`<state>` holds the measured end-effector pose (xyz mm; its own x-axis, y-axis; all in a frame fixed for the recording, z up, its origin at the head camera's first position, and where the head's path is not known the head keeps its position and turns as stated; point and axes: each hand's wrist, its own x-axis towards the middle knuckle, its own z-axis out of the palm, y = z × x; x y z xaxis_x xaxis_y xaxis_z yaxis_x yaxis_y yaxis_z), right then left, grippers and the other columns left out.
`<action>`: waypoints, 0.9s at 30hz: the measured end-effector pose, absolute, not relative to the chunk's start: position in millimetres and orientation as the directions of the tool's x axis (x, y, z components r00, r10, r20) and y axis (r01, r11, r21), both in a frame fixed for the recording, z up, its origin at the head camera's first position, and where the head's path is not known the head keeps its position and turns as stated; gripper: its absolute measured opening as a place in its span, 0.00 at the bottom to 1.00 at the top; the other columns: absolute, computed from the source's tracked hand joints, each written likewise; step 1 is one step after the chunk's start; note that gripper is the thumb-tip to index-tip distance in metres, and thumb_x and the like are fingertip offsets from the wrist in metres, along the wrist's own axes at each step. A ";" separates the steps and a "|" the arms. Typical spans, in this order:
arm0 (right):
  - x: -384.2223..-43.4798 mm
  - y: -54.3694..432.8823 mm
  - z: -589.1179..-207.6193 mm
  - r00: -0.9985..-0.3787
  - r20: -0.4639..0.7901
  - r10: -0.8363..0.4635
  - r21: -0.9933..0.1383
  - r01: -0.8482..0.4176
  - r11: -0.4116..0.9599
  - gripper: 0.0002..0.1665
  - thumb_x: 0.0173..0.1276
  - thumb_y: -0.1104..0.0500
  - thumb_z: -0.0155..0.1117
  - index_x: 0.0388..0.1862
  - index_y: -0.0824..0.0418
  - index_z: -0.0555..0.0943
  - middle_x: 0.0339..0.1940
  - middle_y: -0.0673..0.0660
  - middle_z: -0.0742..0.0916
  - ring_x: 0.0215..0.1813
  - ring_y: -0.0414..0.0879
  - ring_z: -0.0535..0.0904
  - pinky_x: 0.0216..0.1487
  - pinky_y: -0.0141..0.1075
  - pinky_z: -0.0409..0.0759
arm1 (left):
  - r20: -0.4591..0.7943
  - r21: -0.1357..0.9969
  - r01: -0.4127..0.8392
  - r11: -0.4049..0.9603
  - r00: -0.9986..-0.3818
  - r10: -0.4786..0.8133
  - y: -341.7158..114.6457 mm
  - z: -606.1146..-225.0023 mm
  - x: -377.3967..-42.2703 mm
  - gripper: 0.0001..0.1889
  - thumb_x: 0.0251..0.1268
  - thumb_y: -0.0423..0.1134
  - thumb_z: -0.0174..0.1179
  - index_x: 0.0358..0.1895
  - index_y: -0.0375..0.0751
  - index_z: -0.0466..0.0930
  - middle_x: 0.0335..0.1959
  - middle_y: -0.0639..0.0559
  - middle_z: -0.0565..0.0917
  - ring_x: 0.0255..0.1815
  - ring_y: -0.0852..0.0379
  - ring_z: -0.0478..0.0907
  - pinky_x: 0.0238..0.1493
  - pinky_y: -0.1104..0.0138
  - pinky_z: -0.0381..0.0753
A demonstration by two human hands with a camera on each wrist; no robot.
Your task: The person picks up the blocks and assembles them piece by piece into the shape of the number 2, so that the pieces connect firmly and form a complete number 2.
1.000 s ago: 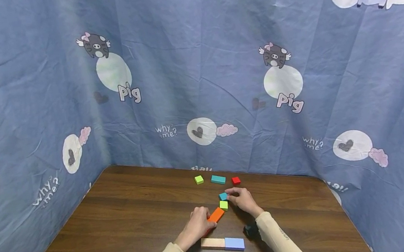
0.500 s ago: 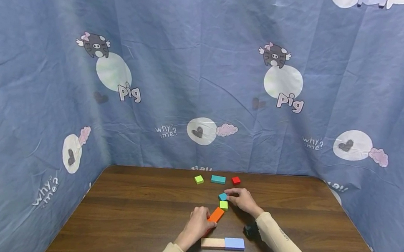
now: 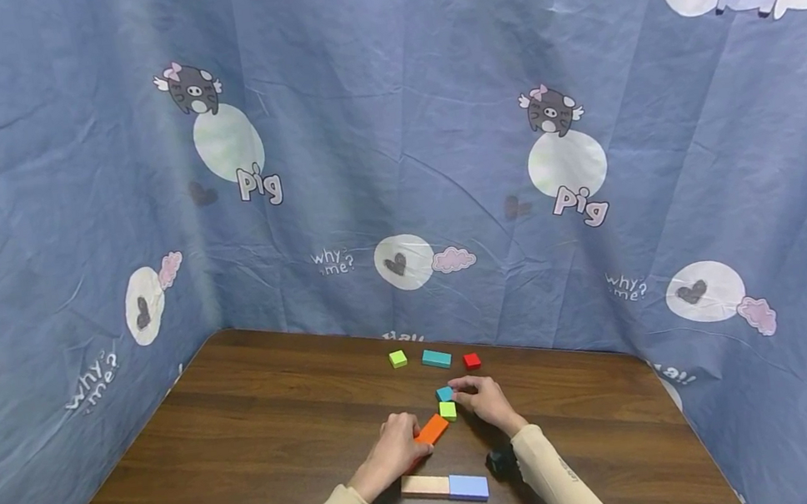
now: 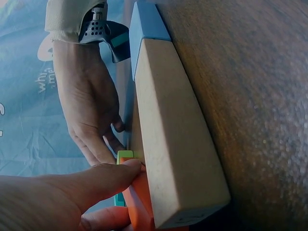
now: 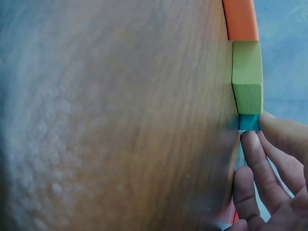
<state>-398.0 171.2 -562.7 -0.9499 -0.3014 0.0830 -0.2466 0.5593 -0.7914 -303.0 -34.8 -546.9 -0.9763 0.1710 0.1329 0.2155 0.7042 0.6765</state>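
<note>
My left hand (image 3: 395, 446) grips a long orange block (image 3: 433, 430), thumb on its near side and fingers beyond it. At the orange block's far end sits a lime green cube (image 3: 447, 411). Just behind that lies a small teal block (image 3: 445, 395), turned at a slight angle. My right hand (image 3: 488, 400) pinches this teal block from the right; in the right wrist view the thumb is at its edge and the other fingers are partly curled beside the table. The left wrist view shows the thumb pressed on the orange block, whose near part is hidden.
Close in front of the left hand, a plain wooden block (image 3: 426, 486) and a blue block (image 3: 468, 487) lie end to end. Farther back rest another lime green block (image 3: 397, 359), a longer teal block (image 3: 436, 359) and a red block (image 3: 471, 361). A blue printed curtain (image 3: 392, 161) hangs behind the table.
The small teal block has shifted very slightly left and turned a little under the right fingers. The left hand and the orange block stay where they were.
</note>
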 end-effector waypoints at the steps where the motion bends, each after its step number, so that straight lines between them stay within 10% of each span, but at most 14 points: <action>1: -398.1 171.3 -562.6 -0.950 0.082 -0.302 -0.792 -0.246 0.559 0.14 0.66 0.57 0.65 0.50 0.58 0.84 0.46 0.55 0.88 0.42 0.44 0.77 0.43 0.36 0.74 | 0.131 0.677 0.215 0.704 -0.976 0.171 -34.9 -547.0 -303.1 0.13 0.46 0.37 0.74 0.28 0.32 0.80 0.25 0.48 0.79 0.24 0.58 0.69 0.27 0.66 0.71; 18: -397.5 170.6 -563.0 -0.952 0.090 -0.292 -0.775 -0.252 0.580 0.14 0.67 0.58 0.64 0.50 0.57 0.85 0.48 0.55 0.88 0.45 0.43 0.78 0.49 0.40 0.76 | 0.114 0.684 0.202 0.701 -0.979 0.171 -34.8 -548.7 -304.8 0.13 0.47 0.37 0.74 0.29 0.31 0.81 0.26 0.47 0.81 0.24 0.57 0.70 0.29 0.65 0.72; 27: -396.8 171.3 -562.5 -0.960 0.083 -0.267 -0.812 -0.220 0.541 0.15 0.68 0.56 0.62 0.51 0.60 0.84 0.34 0.54 0.85 0.31 0.40 0.72 0.33 0.31 0.69 | 0.110 0.688 0.195 0.699 -0.980 0.166 -34.5 -547.7 -303.9 0.14 0.47 0.36 0.74 0.29 0.31 0.80 0.25 0.48 0.79 0.24 0.57 0.69 0.28 0.65 0.70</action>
